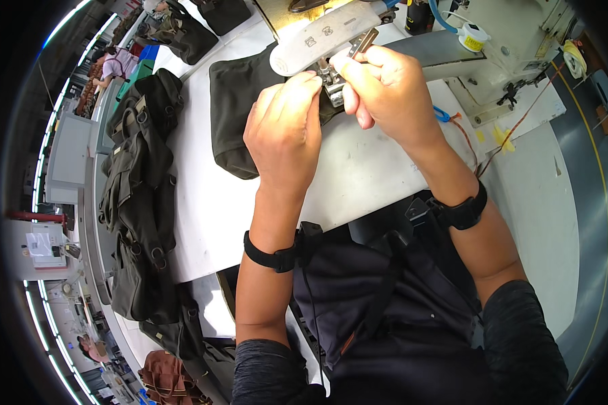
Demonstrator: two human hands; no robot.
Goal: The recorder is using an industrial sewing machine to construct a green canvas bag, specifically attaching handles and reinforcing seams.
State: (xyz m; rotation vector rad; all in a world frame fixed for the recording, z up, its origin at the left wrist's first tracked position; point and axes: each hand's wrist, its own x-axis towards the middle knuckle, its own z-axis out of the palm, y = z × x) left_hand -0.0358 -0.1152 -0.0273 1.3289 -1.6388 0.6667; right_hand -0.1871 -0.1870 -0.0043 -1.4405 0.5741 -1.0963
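Note:
Both hands are at the needle end of a sewing machine [324, 39], close to its metal presser parts [332, 88]. My left hand [282, 128] is closed with its fingers curled, fingertips against the left of those parts; what they grip is hidden. On the other side, my right hand [393, 94] is pinched closed with its thumb toward the metal parts. A narrow metal bar [363, 42] sticks up just above its fingers; whether I hold it or it belongs to the machine, I cannot tell. Dark olive fabric, a bag piece [233, 101], lies on the white table under and behind my left hand.
Several dark olive bags [138, 175] lie in a row along the table's left side, with a brown bag [169, 374] at the lower end. An orange cord [467, 138] hangs right of the machine. Another person [115, 64] is far off at the upper left.

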